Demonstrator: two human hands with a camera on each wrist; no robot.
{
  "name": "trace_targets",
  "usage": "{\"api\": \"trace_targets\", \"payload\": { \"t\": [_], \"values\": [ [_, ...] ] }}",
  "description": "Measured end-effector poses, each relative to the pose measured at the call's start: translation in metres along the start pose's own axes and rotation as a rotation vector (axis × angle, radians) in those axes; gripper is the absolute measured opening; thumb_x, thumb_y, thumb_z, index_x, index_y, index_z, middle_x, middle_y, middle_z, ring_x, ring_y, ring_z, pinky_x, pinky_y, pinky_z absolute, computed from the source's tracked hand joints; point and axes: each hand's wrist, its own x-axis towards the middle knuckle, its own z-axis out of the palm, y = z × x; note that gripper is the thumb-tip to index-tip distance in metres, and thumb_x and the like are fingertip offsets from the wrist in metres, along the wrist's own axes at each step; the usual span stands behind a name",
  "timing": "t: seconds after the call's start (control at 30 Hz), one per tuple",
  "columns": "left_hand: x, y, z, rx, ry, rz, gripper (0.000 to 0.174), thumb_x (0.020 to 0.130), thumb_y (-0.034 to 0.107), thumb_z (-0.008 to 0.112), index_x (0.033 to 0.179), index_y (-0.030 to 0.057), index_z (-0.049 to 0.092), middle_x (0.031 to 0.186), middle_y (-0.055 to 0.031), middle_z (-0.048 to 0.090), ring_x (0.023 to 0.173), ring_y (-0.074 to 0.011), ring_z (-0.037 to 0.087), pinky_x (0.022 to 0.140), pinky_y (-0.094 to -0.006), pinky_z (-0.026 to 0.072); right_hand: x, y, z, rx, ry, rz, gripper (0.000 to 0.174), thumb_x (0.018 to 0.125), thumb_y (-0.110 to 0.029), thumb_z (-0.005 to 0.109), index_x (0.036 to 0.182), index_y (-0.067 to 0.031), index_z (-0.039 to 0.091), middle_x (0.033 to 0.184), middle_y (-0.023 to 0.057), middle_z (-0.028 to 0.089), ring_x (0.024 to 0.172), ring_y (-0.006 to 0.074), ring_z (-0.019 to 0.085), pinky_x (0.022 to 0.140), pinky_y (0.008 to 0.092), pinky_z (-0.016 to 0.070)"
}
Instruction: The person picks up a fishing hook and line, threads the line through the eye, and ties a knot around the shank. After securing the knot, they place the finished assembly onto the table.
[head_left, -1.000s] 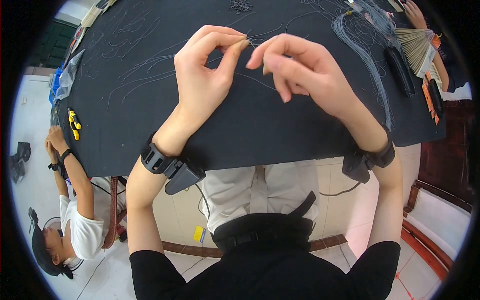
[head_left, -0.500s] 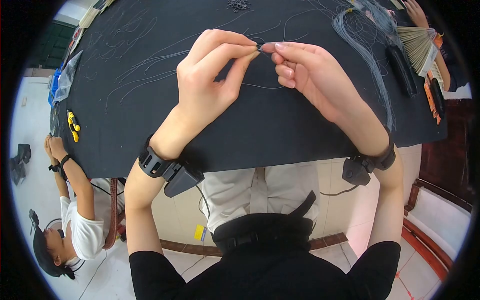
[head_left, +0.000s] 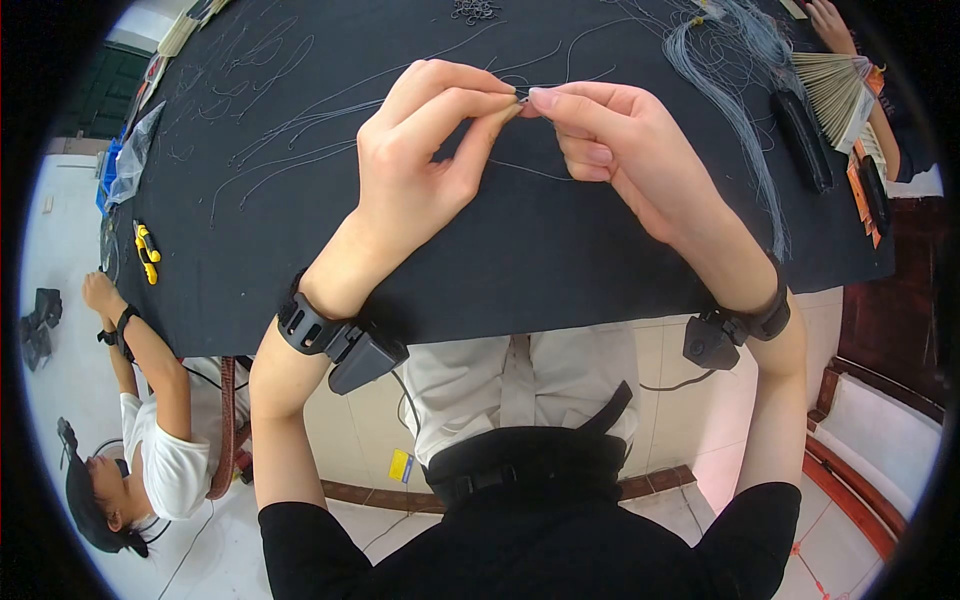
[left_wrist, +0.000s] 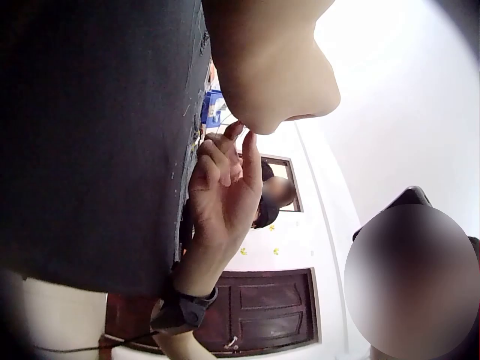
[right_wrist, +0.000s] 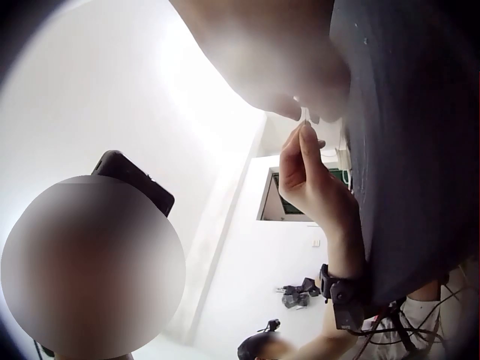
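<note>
In the head view the left hand (head_left: pixel 415 150) pinches a thin dark line between thumb and fingertips above the black table (head_left: pixel 480 260). Close beside its fingertips, the right hand (head_left: pixel 635 150) has thumb and index finger pinched at the same spot, its other fingers curled. What lies between the fingertips is too small to make out. Several thin lines (head_left: pixel 310 122) trail leftward over the cloth from behind the left hand. In the right wrist view the left hand (right_wrist: pixel 319 176) shows its pinch from the side; the left wrist view shows the right hand (left_wrist: pixel 225 180).
A bundle of grey-blue line (head_left: pixel 725 120) lies at the right, near a black case (head_left: pixel 800 143) and fanned cards (head_left: pixel 835 90). Small dark rings (head_left: pixel 475 10) sit at the far edge. Yellow cutters (head_left: pixel 147 252) are at the left, where another person (head_left: pixel 170 440) sits.
Both hands have shifted slightly right and their fingertips have come together. The right hand, apart from the left one second ago, now pinches beside it.
</note>
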Motion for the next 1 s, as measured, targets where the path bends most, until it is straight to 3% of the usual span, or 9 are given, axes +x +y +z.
{"api": "trace_targets", "payload": {
  "t": [0.27,0.47,0.57,0.83,1.0],
  "values": [
    [-0.0002,-0.0027,0.0006,0.004,-0.028,0.029,0.011,0.066,-0.002,0.067,0.074,0.0027,0.062,0.077,-0.0059,0.060,0.068,-0.0194,0.056,0.059,-0.0262,0.0453,-0.0003,0.0007,-0.0013,-0.089,0.028,-0.004,0.022,0.083,-0.018,0.060,0.091,0.0021,0.062,0.059,-0.0034,0.047,0.047,0.0023,0.035,0.042,0.0173,0.0263],
    [0.0020,0.0012,0.0016,0.045,-0.013,-0.061,0.017,0.065,0.003,0.070,0.079,0.0044,0.062,0.083,-0.0051,0.059,0.076,-0.0198,0.055,0.064,-0.0285,0.0449,0.0004,0.0019,-0.0019,-0.197,0.075,-0.047,0.022,0.082,-0.019,0.060,0.091,0.0015,0.062,0.060,-0.0025,0.050,0.047,0.0019,0.037,0.042,0.0165,0.0271],
    [0.0012,-0.0002,-0.0029,0.088,-0.112,0.001,0.020,0.067,0.003,0.070,0.087,0.0033,0.064,0.090,-0.0083,0.061,0.083,-0.0188,0.058,0.069,-0.0258,0.0465,0.0009,0.0030,-0.0040,-0.213,0.062,-0.047,0.023,0.082,-0.019,0.060,0.091,0.0014,0.062,0.059,-0.0026,0.050,0.047,0.0020,0.037,0.041,0.0164,0.0271],
    [-0.0027,-0.0026,0.0009,0.005,-0.156,-0.083,0.013,0.070,0.002,0.067,0.082,0.0027,0.065,0.085,-0.0076,0.061,0.078,-0.0179,0.059,0.067,-0.0256,0.0472,0.0031,0.0043,-0.0050,-0.261,0.064,-0.050,0.023,0.081,-0.019,0.060,0.090,0.0016,0.062,0.058,-0.0028,0.049,0.047,0.0020,0.037,0.041,0.0163,0.0271],
    [-0.0043,-0.0024,0.0016,-0.064,-0.172,-0.179,0.009,0.072,0.002,0.065,0.081,0.0030,0.065,0.084,-0.0069,0.061,0.078,-0.0170,0.059,0.067,-0.0247,0.0471,0.0046,0.0053,-0.0068,-0.303,0.057,-0.033,0.023,0.081,-0.019,0.059,0.089,0.0024,0.061,0.060,-0.0020,0.050,0.049,0.0030,0.040,0.044,0.0172,0.0314]
  ]
}}
